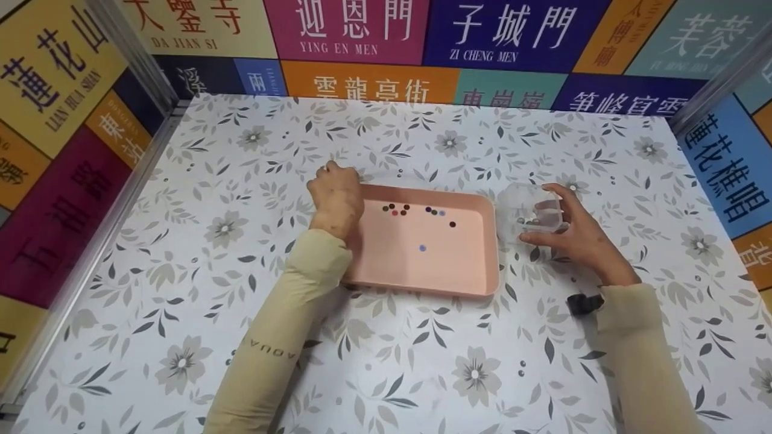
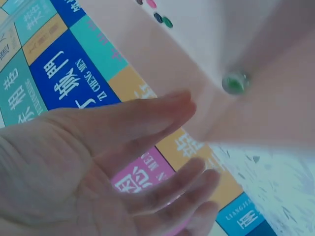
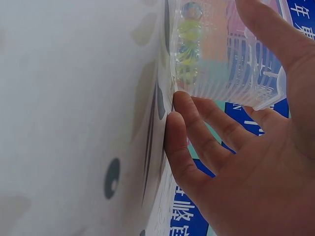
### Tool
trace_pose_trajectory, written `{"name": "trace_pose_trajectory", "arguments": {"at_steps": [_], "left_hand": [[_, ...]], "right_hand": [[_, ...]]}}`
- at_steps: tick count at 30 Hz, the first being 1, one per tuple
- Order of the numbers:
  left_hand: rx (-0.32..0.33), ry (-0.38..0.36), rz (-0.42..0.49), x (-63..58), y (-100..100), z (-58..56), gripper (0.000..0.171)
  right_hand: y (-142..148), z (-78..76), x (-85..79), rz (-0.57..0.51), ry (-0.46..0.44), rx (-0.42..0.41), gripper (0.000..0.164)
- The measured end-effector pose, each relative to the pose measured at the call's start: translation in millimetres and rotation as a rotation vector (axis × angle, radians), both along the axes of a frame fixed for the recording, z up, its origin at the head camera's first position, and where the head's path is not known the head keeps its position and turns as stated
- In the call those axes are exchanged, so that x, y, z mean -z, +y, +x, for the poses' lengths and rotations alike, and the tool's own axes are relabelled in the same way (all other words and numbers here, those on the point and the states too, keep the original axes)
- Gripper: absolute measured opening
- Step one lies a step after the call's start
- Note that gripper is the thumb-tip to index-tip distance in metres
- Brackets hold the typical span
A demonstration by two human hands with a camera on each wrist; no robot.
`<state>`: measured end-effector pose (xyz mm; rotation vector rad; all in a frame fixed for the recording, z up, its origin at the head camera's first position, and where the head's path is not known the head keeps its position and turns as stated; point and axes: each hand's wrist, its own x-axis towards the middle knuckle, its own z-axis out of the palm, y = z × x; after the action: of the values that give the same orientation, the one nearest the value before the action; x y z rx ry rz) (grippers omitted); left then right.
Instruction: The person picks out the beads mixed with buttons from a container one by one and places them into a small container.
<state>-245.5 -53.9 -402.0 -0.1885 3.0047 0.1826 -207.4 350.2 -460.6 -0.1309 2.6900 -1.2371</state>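
A shallow pink tray [image 1: 422, 271] lies on the table, with several small round coloured pieces [image 1: 395, 213] scattered in it. A clear glass marble with green inside [image 2: 236, 82] is in a corner of the tray in the left wrist view. My left hand [image 1: 335, 196] is at the tray's left end, by the far corner. The left wrist view shows its thumb and fingers apart, nothing between them. To the tray's right, my right hand [image 1: 573, 235] holds a clear plastic box [image 1: 531, 208] between thumb and fingers. Several glass marbles [image 3: 189, 44] are inside this box, low down.
The table [image 1: 271, 386] has a white cover printed with grey leaves and flowers. Panels with large Chinese lettering [image 1: 362, 36] stand along its back and sides. A small black device [image 1: 584, 304] sits at the right cuff.
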Motion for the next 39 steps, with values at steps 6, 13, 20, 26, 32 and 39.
{"name": "trace_pose_trajectory", "arguments": {"at_steps": [6,13,20,26,32,39], "left_hand": [[0.058,-0.093,-0.018,0.2,-9,-1.7,0.030],[0.136,-0.097,-0.049,5.4,-15,-3.0,0.029],[0.181,-0.029,-0.023,15.0,-20,-2.3,0.028],[0.186,-0.025,0.027,14.3,-20,-6.7,0.025],[0.206,0.016,0.162,10.4,-20,-9.0,0.023],[0.258,0.071,0.245,1.7,-22,-5.8,0.017]], "right_hand": [[-1,-0.5,0.2,0.006,-0.002,0.006,0.107],[0,1.8,0.3,0.011,-0.002,0.006,0.106],[0,3.5,0.3,-0.003,0.005,-0.001,0.105],[1,3.3,-0.6,-0.009,0.010,-0.004,0.104],[2,1.6,-0.1,0.002,0.009,0.002,0.105],[2,0.2,-0.3,0.019,-0.007,0.007,0.107]]}}
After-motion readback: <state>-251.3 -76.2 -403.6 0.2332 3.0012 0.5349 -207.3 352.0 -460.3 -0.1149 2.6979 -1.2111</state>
